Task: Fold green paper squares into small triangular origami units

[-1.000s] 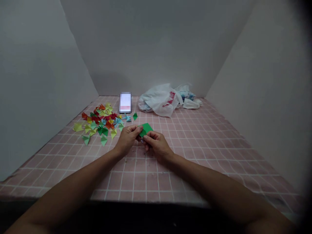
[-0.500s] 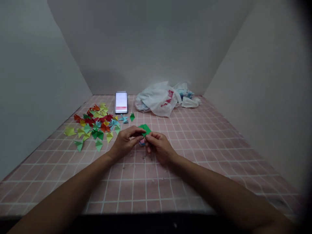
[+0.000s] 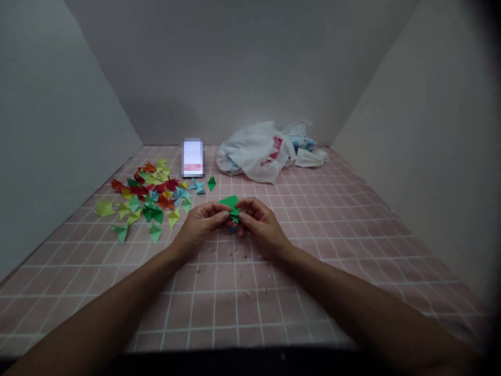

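Note:
A partly folded green paper is held up between both hands near the middle of the table. My left hand pinches its left side with thumb and fingers. On the right side my right hand grips the same paper, its fingertips close to the left ones. Folded flaps of the paper show between the thumbs. Below the fingers, a small blue and pink item is partly hidden. Many folded paper pieces in green, yellow, red, orange and blue lie to the left of my left hand.
A lit phone stands upright at the back, its screen blurred. Right of it lie a white plastic bag with red print and a smaller bag. One green folded piece lies near the phone. Walls rise behind and on both sides.
The green paper has been turned, so pointed folds now show between the thumbs. My right hand has its fingers raised higher around the paper's right side. The camera view has shifted slightly.

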The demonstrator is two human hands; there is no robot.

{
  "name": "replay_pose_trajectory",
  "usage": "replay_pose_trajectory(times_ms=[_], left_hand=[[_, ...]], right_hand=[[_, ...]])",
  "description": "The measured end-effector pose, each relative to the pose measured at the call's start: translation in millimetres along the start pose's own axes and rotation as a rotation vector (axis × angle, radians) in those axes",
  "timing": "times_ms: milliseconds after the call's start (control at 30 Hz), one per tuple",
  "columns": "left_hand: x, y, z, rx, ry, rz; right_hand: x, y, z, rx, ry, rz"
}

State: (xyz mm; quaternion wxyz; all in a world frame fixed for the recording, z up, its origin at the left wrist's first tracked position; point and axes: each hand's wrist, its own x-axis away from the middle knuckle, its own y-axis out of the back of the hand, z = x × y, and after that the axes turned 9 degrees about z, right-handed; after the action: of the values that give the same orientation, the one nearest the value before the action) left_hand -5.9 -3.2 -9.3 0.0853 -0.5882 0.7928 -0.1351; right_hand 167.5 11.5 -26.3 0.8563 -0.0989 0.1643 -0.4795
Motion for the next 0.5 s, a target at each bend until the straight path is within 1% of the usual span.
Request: replay_pose_trajectory(times_ms=[100, 300, 500], left_hand=[[0.5, -1.0, 1.1, -0.004, 0.024, 0.016], [1.0, -2.8, 3.5, 0.01, 0.086, 0.028], [-0.1, -2.6, 5.9, -0.05, 0.058, 0.021]], right_hand=[[-0.6, 0.9, -0.8, 0.014, -0.011, 0.006], [-0.7, 2.2, -1.5, 0.004, -0.049, -0.032], [0.5, 0.4, -0.1, 0.011, -0.069, -0.055]])
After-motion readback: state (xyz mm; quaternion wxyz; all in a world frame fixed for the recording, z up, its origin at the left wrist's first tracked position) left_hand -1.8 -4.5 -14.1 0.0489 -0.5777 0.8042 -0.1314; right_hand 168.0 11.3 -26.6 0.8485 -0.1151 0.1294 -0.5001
